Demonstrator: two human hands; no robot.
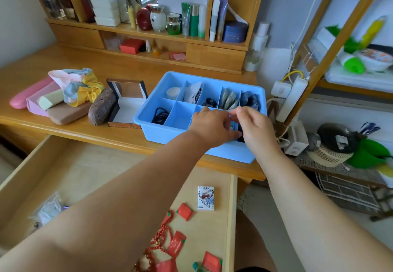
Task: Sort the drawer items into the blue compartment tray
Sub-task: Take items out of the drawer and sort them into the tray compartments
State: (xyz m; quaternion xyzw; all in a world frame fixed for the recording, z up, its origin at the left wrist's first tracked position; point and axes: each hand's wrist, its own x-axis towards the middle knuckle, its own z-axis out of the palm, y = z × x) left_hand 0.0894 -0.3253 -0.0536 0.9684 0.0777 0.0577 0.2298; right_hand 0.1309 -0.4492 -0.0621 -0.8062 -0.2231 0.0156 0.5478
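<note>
The blue compartment tray (153, 127) stands on the wooden desk above the open drawer (89, 165). Its compartments hold black hair ties (160, 115), a white round pad (173, 93), a white packet (191, 94), small dark pieces (209, 102), greenish sachets (228, 100) and dark blue cloth (251, 100). My left hand (212, 127) and my right hand (258, 130) meet over the front right compartments with curled fingers. Something dark (240, 136) shows beneath them; what they grip is hidden. In the drawer lie red packets (184, 211), a red bead string (161, 237), a small illustrated box (205, 197) and a clear bag (49, 210).
Left of the tray are an open white-lined box (127, 103), a brown patterned case (102, 106), a tan case (68, 113), pink cases (27, 95) and bundled cloths (80, 86). Cosmetics fill the back shelf (170, 21). A power strip (292, 96) and a cluttered rack stand on the right.
</note>
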